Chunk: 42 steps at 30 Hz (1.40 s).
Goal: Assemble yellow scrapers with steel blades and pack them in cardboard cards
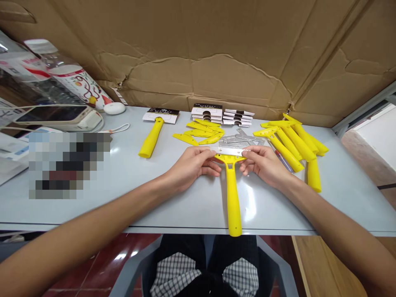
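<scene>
Yellow scraper (233,194) at table (185,212) front, handle toward six o'clock. Left hand (194,164) and right hand (263,165) pinch its silver blade (230,152) and head. Loose blades (239,141) near, twelve o'clock; spare handles (298,144), two.

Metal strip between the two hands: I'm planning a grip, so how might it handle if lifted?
The metal strip looks thin, so it's probably light. It runs straight between the left hand and right hand, suggesting stiffness. Its shiny face may be slippery.

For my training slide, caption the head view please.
Left hand and right hand hold a metal strip on a yellow handle.
</scene>
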{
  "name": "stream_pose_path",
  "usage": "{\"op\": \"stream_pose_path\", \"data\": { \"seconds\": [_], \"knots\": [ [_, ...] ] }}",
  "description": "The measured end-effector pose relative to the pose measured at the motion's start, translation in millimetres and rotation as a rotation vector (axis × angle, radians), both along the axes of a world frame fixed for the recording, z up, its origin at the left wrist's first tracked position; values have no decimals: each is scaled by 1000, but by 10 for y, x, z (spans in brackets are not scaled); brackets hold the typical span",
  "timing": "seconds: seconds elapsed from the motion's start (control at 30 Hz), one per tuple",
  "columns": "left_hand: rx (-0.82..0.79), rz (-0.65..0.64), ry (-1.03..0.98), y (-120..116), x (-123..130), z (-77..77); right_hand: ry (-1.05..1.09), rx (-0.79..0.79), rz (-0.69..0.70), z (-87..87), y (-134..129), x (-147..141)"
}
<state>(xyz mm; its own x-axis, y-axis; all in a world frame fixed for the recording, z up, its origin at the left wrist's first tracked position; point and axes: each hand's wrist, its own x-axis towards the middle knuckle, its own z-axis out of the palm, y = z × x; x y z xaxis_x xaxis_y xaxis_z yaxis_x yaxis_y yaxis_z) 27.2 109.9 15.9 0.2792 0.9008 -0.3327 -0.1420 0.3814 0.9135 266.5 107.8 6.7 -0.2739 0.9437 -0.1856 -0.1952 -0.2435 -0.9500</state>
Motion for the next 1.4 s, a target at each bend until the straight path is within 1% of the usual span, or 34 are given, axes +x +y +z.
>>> {"op": "stream_pose_path", "data": {
  "seconds": [0.2, 0.33, 0.47, 0.57, 0.7, 0.83, 0.97, 1.13, 1.2, 1.23, 1.27, 1.3, 1.37, 1.4],
  "knots": [
    [25, 8, -10, 71, -46, 4, -17, -7, -32, 34, 16, 44],
    [46, 22, -2, 80, -51, -44, -38, 2, -30, 19, 13, 48],
    [63, 62, 10, 56, -32, -83, -47, -6, -13, 3, -7, 22],
    [68, 88, 21, 40, -12, -72, -35, -34, -5, 2, -26, 8],
    [83, 91, 79, 16, 11, -26, 8, -47, -8, 12, -55, 1],
    [130, 54, 165, -5, 1, 19, 34, -61, -9, 27, -83, -2],
    [183, -40, 263, 20, -45, 55, 27, -76, -24, 27, -102, -19],
    [216, -154, 356, 118, -132, 101, 0, -84, -40, 0, -106, -42],
    [270, -191, 429, 183, -202, 133, -1, -81, -49, -3, -100, -35],
    [314, -187, 483, 223, -252, 150, 1, -79, -58, -2, -96, -27],
    [370, -151, 552, 268, -310, 167, 3, -76, -71, 0, -91, -17],
    [470, -88, 648, 318, -377, 181, 6, -75, -85, 2, -85, -5],
    [771, 105, 855, 428, -525, 198, 8, -74, -105, 3, -71, 20],
    [880, 144, 936, 485, -598, 197, 9, -76, -108, 1, -64, 32]
  ]
}}
